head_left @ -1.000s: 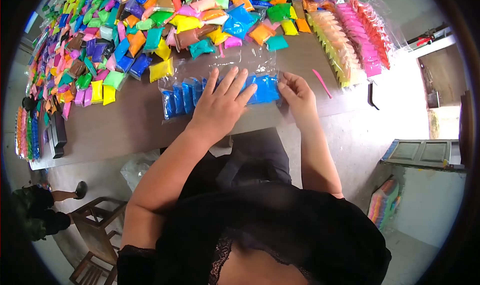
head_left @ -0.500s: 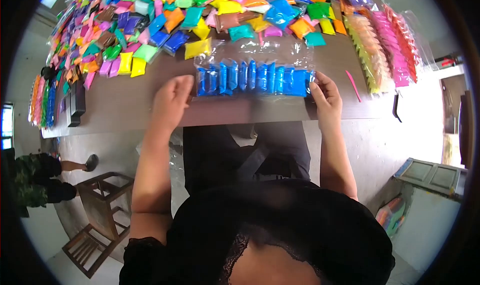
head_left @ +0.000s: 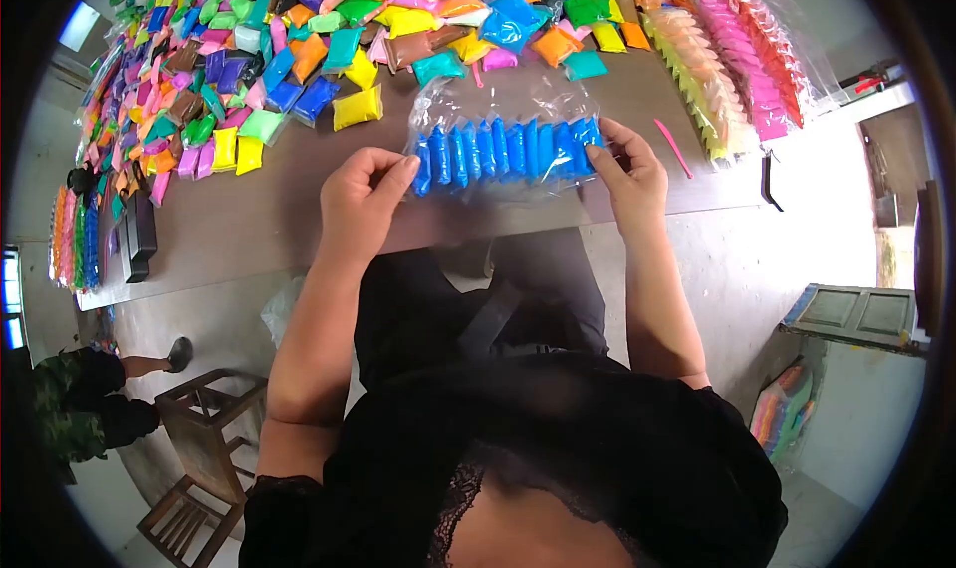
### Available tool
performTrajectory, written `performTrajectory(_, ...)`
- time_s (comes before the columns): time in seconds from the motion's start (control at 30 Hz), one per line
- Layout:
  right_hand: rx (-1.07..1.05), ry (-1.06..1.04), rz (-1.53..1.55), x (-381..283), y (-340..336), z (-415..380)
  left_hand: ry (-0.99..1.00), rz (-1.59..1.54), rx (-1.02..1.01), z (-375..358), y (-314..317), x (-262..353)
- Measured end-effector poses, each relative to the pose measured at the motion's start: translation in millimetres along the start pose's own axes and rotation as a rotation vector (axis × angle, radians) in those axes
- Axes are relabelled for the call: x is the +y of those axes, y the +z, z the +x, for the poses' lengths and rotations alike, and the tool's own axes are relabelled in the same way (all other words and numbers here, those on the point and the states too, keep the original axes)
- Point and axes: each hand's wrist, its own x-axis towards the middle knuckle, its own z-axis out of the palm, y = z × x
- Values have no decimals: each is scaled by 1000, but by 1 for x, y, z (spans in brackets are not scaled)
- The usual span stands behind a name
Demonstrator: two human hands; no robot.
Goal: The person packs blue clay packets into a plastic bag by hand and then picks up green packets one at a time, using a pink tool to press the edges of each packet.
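Note:
A clear plastic bag [head_left: 513, 98] lies in front of me with a row of small blue packets [head_left: 488, 150] standing side by side inside it. My left hand [head_left: 363, 195] pinches the bag's left end between thumb and fingers. At the right end, my right hand [head_left: 632, 175] grips the bag in the same way, thumb on top. The bag's loose upper part spreads toward the far side of the table, away from my body.
Many colourful packets [head_left: 339, 45] are heaped across the table's [head_left: 289, 210] far side. Filled bags of yellow, pink and red packets [head_left: 742, 65] stand at right, near a pink stick [head_left: 673, 148]. Left are a black device [head_left: 137, 244] and a wooden chair [head_left: 204, 439]; a person's leg [head_left: 149, 366] shows beyond.
My left hand has moved in from beside the bag and taken hold of its left end. The right hand keeps its grip. The whole view has shifted slightly.

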Motion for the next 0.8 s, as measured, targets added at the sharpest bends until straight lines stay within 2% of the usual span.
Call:
performTrajectory(0.07,-41,33,122,3,0,-4,-21,60,19,-2,-6,-2)
performTrajectory(0.1,-40,30,116,3,-1,-7,36,228,29,-1,-9,-15)
performTrajectory(0.13,-54,52,213,2,0,-7,46,221,33,1,-11,-19)
performTrajectory(0.2,-64,83,308,0,-3,-7,-34,262,89,-5,-14,-26)
performTrajectory(0.27,-37,239,653,-6,-10,-9,-42,209,104,-9,-15,-33)
performTrajectory(0.33,-42,298,672,-5,-18,-6,-33,153,129,-6,-15,-35)
performTrajectory(0.4,-47,361,693,-2,-21,-5,-111,51,158,-5,-14,-35)
performTrajectory(0.47,-63,261,606,4,-17,-5,-115,-1,147,-3,-12,-32)
performTrajectory(0.67,-7,189,517,10,2,1,-103,-78,59,2,-21,-32)
performTrajectory(0.73,-39,164,507,7,2,4,-232,-153,-28,8,-25,-33)
performTrajectory(0.8,-64,140,497,3,2,7,-275,-119,-97,17,-28,-23)
